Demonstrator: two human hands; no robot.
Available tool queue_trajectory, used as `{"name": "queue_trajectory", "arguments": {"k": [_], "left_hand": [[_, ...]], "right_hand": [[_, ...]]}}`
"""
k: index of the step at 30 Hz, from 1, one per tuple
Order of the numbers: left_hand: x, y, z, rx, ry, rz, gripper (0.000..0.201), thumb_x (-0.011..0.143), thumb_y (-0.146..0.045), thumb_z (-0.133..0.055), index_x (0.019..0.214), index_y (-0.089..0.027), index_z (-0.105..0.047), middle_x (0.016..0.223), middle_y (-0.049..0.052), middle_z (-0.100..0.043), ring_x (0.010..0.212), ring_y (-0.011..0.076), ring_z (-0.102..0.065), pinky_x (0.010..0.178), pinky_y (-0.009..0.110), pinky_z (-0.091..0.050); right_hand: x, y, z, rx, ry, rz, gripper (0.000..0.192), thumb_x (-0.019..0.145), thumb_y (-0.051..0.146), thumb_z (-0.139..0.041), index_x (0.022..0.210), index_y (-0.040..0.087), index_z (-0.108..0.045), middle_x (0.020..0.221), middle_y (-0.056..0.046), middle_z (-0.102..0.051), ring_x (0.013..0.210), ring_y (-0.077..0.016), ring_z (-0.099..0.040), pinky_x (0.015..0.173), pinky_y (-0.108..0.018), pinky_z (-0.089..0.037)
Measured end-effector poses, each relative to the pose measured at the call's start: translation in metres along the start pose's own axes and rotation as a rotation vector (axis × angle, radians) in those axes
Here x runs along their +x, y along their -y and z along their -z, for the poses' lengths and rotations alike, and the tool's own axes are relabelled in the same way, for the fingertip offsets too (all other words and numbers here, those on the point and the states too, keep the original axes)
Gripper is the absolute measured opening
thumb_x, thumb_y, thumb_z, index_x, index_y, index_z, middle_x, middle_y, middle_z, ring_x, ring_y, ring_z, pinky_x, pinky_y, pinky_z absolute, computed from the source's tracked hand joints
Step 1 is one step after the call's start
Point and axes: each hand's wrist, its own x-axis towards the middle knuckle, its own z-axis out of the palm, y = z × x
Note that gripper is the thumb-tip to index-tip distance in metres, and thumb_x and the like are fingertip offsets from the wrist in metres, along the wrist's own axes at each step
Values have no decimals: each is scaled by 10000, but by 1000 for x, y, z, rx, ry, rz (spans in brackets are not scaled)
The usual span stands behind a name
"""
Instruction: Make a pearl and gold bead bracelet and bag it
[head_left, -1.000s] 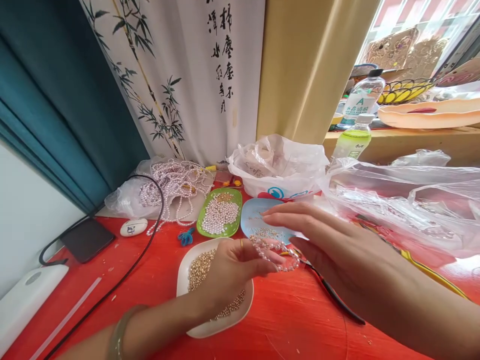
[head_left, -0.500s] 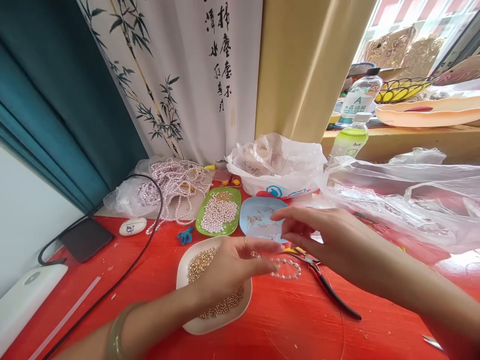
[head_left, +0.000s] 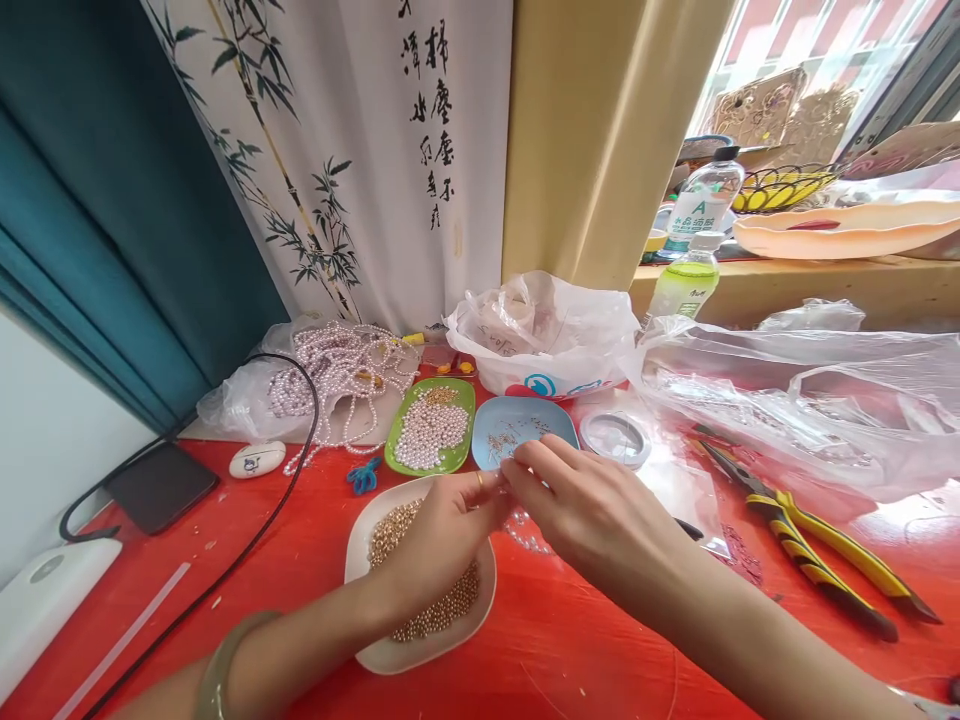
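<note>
My left hand (head_left: 454, 525) is closed in a pinch on a bracelet of small pearly beads (head_left: 529, 540). The loop hangs below the fingertips, partly behind my right hand (head_left: 581, 505). That hand is closed too, its fingertips meeting the left ones at the bracelet's upper end; whatever they pinch is hidden. Beneath my left wrist lies a white dish (head_left: 367, 655) of gold beads (head_left: 442, 605). Just beyond both hands is a blue tray (head_left: 525, 410) holding tiny metal findings. Beside it stands a green tray (head_left: 391, 455) with pearl and gold beads.
Yellow-and-black pliers (head_left: 814, 545) lie at the right, near a roll of clear line (head_left: 615, 440). Plastic bags (head_left: 795, 400) and a bag-lined bowl (head_left: 544, 345) line the back. Pearl strands (head_left: 337, 370), a black cable (head_left: 300, 470) and a phone (head_left: 161, 485) occupy the left.
My right hand has come down and left, so its fingertips now meet those of my left hand. The bracelet has swung lower, and the yellow-and-black pliers have come into sight.
</note>
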Motion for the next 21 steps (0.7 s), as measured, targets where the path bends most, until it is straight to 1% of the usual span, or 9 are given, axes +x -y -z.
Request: {"name": "queue_trajectory", "arguments": {"k": [4, 9, 12, 14, 16, 17, 18, 19, 21], "left_hand": [[0, -2, 0, 43, 36, -24, 288, 817, -337, -494, 1006, -162, -624, 908, 32, -656, 829, 202, -558, 713, 268, -404], [0, -1, 0, 101, 65, -21, 310, 836, -345, -458, 1021, -160, -623, 951, 46, -659, 839, 207, -570, 708, 275, -409], [0, -1, 0, 98, 57, -41, 312, 837, -342, -456, 1033, -165, -621, 998, 55, -654, 900, 217, -570, 784, 315, -415], [-1, -2, 0, 84, 30, -31, 298, 827, -338, -478, 1038, -184, -621, 1023, 52, -652, 964, 218, -560, 861, 345, -398], [-3, -3, 0, 83, 6, -14, 280, 816, -334, -499, 1032, -208, -625, 1042, 45, -649, 1014, 213, -545, 907, 358, -380], [-4, -4, -1, 89, 4, -9, 273, 812, -332, -507, 1028, -217, -627, 1053, 42, -645, 1032, 210, -539, 918, 358, -377], [-5, -4, -2, 100, 12, -6, 268, 809, -331, -512, 1026, -222, -627, 1063, 41, -641, 1035, 207, -540, 918, 357, -381], [-6, -5, -2, 111, 30, -1, 269, 808, -332, -513, 1028, -223, -626, 1066, 41, -639, 1025, 205, -547, 908, 355, -392], [-8, -4, -4, 125, 85, 26, 278, 808, -336, -511, 1033, -215, -622, 1050, 46, -647, 983, 201, -572, 876, 350, -419]], "right_hand": [[-2, -3, -6, -4, 3, 20, 243, 751, 8, -366, 687, 123, -570, 651, -57, -505, 525, -165, -445, 398, -277, -329], [-4, -7, -8, 112, 30, -2, 206, 766, 45, -431, 633, 137, -560, 642, -33, -511, 521, -132, -451, 406, -240, -336], [-2, -12, -9, 223, -73, -81, 229, 788, 82, -437, 625, 136, -588, 613, -29, -530, 524, -124, -468, 456, -238, -371], [-3, -23, -12, 323, -189, -219, 238, 782, 102, -437, 637, 140, -622, 624, -37, -570, 541, -128, -499, 504, -247, -396], [-7, -42, -13, 396, -266, -419, 215, 747, 115, -470, 640, 155, -652, 664, -38, -620, 558, -132, -529, 541, -254, -408], [-10, -54, -13, 422, -267, -573, 185, 725, 136, -507, 631, 170, -663, 665, -27, -635, 547, -131, -532, 533, -254, -406], [-13, -68, -12, 457, -309, -726, 140, 689, 158, -554, 627, 180, -677, 642, -15, -646, 529, -129, -536, 529, -252, -408], [-16, -81, -10, 451, -352, -806, 127, 680, 176, -565, 659, 169, -690, 628, -22, -652, 508, -131, -537, 510, -254, -413], [-16, -107, -3, 416, -440, -918, 200, 708, 196, -534, 773, 112, -702, 613, -58, -653, 471, -133, -528, 486, -273, -416]]}}
